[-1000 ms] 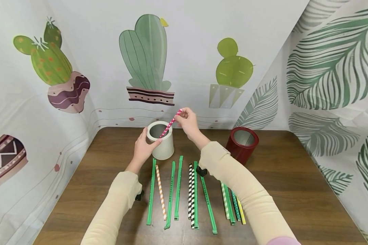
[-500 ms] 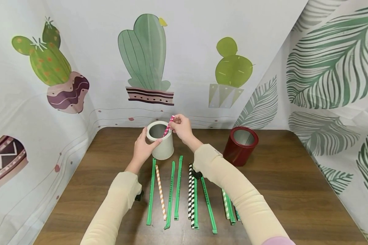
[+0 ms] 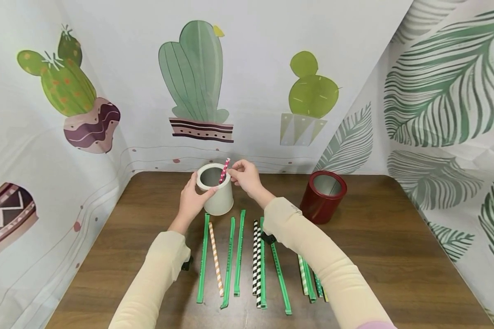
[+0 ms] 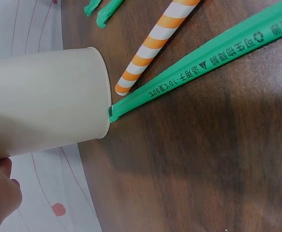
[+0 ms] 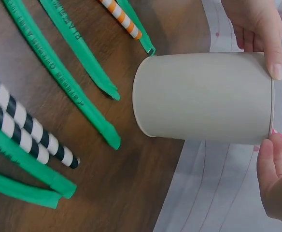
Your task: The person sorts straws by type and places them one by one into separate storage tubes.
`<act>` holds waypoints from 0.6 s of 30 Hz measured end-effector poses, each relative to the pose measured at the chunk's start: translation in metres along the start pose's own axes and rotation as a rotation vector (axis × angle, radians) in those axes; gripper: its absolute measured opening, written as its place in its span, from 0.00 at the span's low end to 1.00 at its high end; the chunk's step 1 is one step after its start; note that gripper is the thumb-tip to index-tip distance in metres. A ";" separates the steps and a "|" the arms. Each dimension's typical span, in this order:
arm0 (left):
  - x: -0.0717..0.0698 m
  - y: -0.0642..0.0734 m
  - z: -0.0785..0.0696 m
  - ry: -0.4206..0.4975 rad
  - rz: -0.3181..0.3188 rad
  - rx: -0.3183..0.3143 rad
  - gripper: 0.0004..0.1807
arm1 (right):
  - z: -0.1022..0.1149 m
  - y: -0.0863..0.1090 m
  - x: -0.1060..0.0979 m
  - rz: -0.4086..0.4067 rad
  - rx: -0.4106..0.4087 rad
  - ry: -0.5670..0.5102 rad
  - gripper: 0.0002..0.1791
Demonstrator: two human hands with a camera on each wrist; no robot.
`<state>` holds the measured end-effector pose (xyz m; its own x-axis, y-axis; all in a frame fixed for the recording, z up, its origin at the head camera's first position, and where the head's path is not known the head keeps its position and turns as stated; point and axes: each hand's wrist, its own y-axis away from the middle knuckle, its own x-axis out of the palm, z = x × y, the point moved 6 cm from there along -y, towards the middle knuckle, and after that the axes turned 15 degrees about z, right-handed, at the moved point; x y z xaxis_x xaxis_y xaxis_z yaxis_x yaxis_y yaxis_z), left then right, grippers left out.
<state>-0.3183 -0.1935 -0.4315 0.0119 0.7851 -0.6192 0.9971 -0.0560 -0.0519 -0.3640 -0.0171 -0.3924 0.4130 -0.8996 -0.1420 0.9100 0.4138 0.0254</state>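
Observation:
A white tin can (image 3: 219, 201) stands upright at the back of the table. My left hand (image 3: 190, 201) grips it near the top, thumb at the front of the rim and fingers along the left side. A pink straw with white dots (image 3: 225, 168) leans inside it, top end poking above the right side of the rim. Beside that straw is my right hand (image 3: 247, 177), its fingertips right at the rim and the straw's upper length uncovered. In the right wrist view, the straw shows only partly behind the fingers (image 5: 276, 152).
On the wooden table (image 3: 119, 256) lie several green-wrapped straws (image 3: 203, 260), an orange-striped straw (image 3: 216, 258) and black-and-white straws (image 3: 255, 256). More straws (image 3: 303, 274) lie partly under the right sleeve. A dark red can (image 3: 323, 201) stands at the right. Printed cloth (image 3: 255, 68) hangs behind.
My right hand has moved left and down, lowering the pink straw into the white can, and its fingers have come off the straw. My left hand stays on the can.

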 end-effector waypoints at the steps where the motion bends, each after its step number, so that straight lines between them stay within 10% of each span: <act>1: 0.000 0.000 0.001 -0.002 0.000 -0.005 0.50 | -0.001 0.002 -0.002 0.004 0.010 -0.005 0.07; 18: 0.002 0.000 0.000 -0.006 -0.005 -0.019 0.50 | -0.014 0.044 -0.032 0.112 0.053 -0.061 0.10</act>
<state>-0.3182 -0.1922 -0.4323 0.0068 0.7815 -0.6239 0.9984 -0.0405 -0.0399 -0.3372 0.0317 -0.4005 0.5119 -0.8558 -0.0751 0.8581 0.5054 0.0902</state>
